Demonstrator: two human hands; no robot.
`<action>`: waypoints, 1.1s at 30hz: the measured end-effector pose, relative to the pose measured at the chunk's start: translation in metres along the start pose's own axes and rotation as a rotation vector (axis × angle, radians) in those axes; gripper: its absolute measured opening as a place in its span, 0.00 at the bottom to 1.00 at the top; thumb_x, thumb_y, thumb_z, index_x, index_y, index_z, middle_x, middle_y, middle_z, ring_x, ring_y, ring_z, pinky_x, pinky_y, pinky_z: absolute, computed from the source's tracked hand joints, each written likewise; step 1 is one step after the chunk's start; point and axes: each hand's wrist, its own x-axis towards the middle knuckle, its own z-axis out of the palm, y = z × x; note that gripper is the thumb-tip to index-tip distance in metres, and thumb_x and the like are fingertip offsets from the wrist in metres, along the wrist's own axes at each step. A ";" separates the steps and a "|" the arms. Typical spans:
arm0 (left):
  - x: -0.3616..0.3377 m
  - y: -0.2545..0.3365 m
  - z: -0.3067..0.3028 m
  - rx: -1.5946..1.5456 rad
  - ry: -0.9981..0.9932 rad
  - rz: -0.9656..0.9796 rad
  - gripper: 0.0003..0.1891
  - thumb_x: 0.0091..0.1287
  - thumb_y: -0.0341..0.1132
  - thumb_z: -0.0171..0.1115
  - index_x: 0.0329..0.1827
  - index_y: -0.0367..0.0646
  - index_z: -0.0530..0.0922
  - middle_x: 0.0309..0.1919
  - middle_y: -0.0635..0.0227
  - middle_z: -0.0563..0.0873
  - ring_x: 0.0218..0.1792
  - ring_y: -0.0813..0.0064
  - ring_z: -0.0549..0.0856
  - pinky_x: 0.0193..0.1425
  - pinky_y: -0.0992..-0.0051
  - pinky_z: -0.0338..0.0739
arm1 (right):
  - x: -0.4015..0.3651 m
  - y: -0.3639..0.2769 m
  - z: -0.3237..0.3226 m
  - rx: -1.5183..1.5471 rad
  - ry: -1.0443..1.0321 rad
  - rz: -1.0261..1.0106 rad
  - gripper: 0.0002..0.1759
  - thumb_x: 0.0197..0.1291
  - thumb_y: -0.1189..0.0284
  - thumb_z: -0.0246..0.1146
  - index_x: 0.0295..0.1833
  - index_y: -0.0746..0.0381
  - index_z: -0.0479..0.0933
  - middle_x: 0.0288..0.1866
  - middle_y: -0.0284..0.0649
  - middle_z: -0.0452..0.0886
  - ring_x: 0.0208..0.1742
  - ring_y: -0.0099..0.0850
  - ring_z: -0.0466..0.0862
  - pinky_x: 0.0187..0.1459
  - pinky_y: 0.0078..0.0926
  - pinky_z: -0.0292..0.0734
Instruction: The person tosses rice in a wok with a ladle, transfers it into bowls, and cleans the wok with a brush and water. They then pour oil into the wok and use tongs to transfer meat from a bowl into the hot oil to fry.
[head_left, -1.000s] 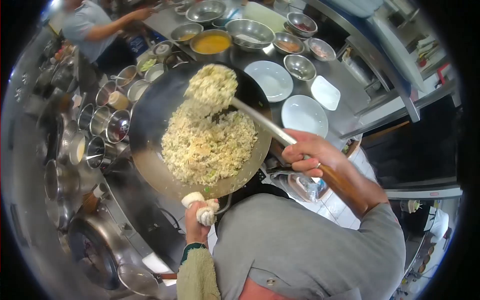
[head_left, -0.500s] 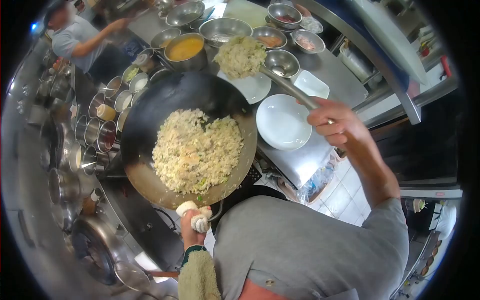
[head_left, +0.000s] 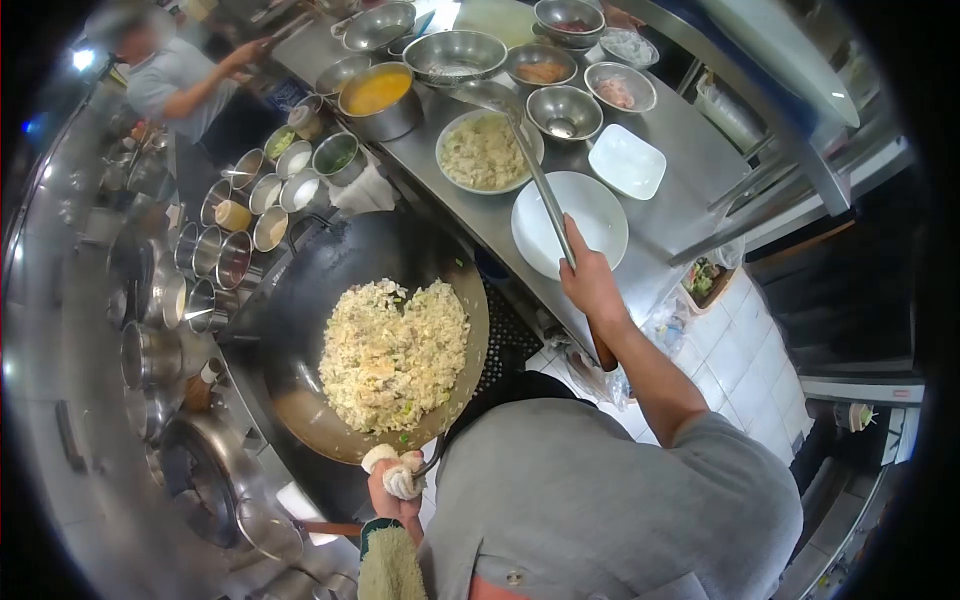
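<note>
My left hand is closed around the handle of a large black wok, with a white cloth wrapped between palm and metal. Fried rice with egg and green bits lies heaped in the wok. My right hand grips the long handle of a ladle. The ladle's bowl, tilted and emptied, hangs over the far rim of a white plate that carries a mound of fried rice. Beneath the ladle handle and my right hand sits a bare white plate.
A square white dish and several metal bowls of ingredients stand on the steel counter. A pot of orange liquid is at the back. Seasoning containers line the left side. Another person stands at the far left.
The ladle was full of rice in the air; that rice now lies on the plate behind. My right hand has moved left and down. The wok has lowered toward the stove.
</note>
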 end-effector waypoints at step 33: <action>-0.055 -0.083 0.079 0.322 -0.319 0.263 0.10 0.54 0.22 0.54 0.40 0.33 0.75 0.30 0.61 0.82 0.27 0.69 0.85 0.28 0.71 0.80 | -0.077 -0.091 -0.172 0.054 -0.483 -0.123 0.32 0.66 0.73 0.54 0.75 0.57 0.55 0.20 0.29 0.67 0.13 0.19 0.67 0.13 0.21 0.65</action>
